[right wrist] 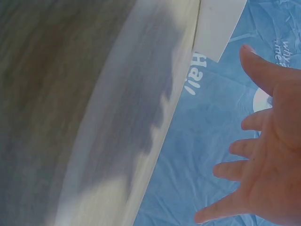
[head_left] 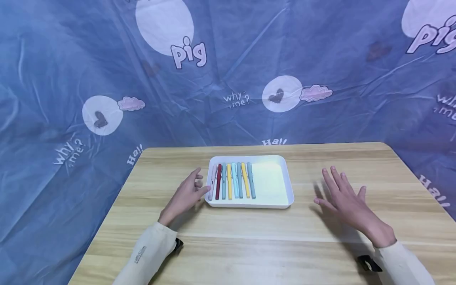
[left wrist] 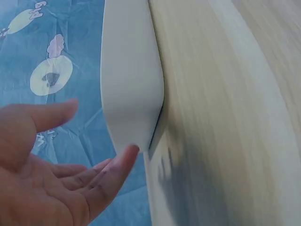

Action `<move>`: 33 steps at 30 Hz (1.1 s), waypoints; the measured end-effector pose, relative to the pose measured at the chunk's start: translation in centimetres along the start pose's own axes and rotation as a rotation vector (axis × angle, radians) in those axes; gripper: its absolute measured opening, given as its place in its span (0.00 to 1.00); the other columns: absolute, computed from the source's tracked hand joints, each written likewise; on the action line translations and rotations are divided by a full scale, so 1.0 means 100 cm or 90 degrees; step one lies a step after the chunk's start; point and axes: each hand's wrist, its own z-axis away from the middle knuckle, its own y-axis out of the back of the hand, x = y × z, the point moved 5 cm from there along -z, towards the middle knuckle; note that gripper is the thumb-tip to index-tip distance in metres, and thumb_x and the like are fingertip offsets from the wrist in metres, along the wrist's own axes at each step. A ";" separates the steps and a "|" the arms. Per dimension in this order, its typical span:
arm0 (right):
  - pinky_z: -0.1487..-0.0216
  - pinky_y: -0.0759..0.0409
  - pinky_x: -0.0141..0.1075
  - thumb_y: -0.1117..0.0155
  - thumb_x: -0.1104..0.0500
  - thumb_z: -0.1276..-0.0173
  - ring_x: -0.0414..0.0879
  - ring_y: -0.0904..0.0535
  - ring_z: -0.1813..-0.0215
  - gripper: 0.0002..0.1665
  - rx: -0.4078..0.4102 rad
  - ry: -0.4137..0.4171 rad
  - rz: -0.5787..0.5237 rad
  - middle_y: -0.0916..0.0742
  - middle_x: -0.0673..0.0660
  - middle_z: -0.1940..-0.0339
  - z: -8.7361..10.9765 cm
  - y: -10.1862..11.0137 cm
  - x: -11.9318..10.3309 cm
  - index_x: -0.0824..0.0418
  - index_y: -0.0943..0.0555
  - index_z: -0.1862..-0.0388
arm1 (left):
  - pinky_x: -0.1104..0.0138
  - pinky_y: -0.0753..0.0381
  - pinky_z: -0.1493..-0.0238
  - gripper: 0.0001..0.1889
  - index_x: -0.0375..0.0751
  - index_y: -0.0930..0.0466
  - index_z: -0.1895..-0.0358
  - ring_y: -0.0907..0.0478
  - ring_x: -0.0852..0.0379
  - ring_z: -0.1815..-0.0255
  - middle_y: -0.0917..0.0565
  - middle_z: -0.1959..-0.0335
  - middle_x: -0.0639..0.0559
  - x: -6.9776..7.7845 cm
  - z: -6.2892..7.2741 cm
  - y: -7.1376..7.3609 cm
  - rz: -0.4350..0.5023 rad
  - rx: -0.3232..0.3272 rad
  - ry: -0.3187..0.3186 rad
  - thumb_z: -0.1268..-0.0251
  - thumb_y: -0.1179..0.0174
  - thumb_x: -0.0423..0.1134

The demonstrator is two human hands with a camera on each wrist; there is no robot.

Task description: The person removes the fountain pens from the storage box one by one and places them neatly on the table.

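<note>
A white rectangular tray (head_left: 272, 183) lies on the table with a row of capped pens side by side in its left half. From the left come a pale pink pen (head_left: 212, 184), a dark red pen (head_left: 218, 183), then grey-blue, yellow and light blue pens (head_left: 235, 181). My left hand (head_left: 186, 194) is at the tray's left end, fingers relaxed, thumb tip right at the rim. The left wrist view shows the tray's outer wall (left wrist: 129, 70) beside its fingers, with nothing held. Well to the tray's right, my right hand (head_left: 343, 204) hovers palm down with fingers spread, holding nothing.
The light wood table (head_left: 249, 245) extends around the tray on all sides. Behind it hangs a blue printed cloth (head_left: 221, 118). A black strap (head_left: 369, 263) shows at the right wrist, and another dark strap (head_left: 178, 246) at the left.
</note>
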 end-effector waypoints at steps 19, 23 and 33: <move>0.39 0.31 0.77 0.33 0.60 0.25 0.81 0.34 0.33 0.46 0.105 0.077 -0.030 0.32 0.83 0.30 -0.007 0.010 -0.015 0.73 0.45 0.18 | 0.63 0.07 0.64 0.30 0.28 0.35 0.24 0.14 0.46 0.52 0.22 0.40 0.32 -0.018 -0.007 -0.023 0.150 -0.028 0.091 0.28 0.42 0.25; 0.45 0.23 0.74 0.33 0.60 0.24 0.77 0.27 0.37 0.44 0.102 0.073 -0.030 0.27 0.81 0.33 -0.012 0.011 -0.023 0.73 0.43 0.19 | 0.63 0.07 0.64 0.30 0.28 0.34 0.24 0.14 0.47 0.53 0.22 0.41 0.32 -0.018 -0.007 -0.024 0.159 -0.018 0.096 0.29 0.43 0.24; 0.49 0.14 0.64 0.35 0.59 0.23 0.70 0.16 0.48 0.40 0.063 0.117 -0.091 0.19 0.78 0.40 -0.053 0.017 -0.073 0.77 0.39 0.23 | 0.62 0.07 0.63 0.30 0.29 0.35 0.24 0.14 0.46 0.52 0.22 0.40 0.32 -0.020 -0.008 -0.025 0.177 -0.020 0.104 0.29 0.44 0.24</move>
